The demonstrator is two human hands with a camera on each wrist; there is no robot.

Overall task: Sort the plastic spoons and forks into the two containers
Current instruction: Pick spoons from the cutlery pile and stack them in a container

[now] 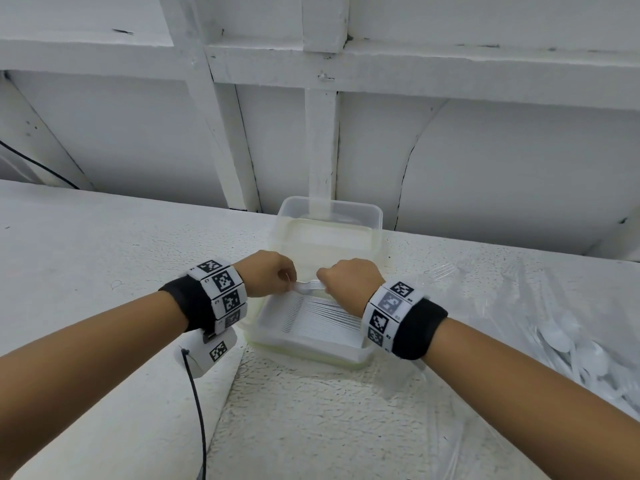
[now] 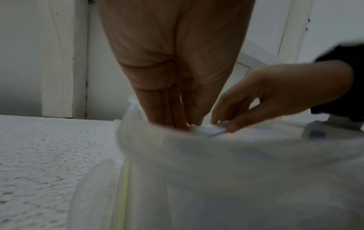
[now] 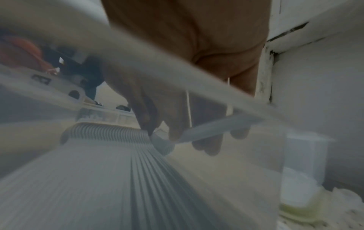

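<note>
Over the near clear plastic container (image 1: pixel 258 332), both hands meet at one white plastic fork (image 1: pixel 310 287). The left hand (image 1: pixel 268 273) pinches its handle end with curled fingers; the right hand (image 1: pixel 349 284) curls thumb and fingers round its tine end. The fork lies crosswise between them, just above the packed row of white plastic forks (image 1: pixel 322 318) inside. A second clear container (image 1: pixel 330 206) stands behind. Loose white plastic spoons (image 1: pixel 571 344) lie on the white textured table (image 1: pixel 104 244), right.

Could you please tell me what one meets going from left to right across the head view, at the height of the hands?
Black-and-white tagged band on the left wrist → left hand → white plastic fork held between both hands → right hand → tagged band on the right wrist → loose pile of white plastic spoons.
</note>
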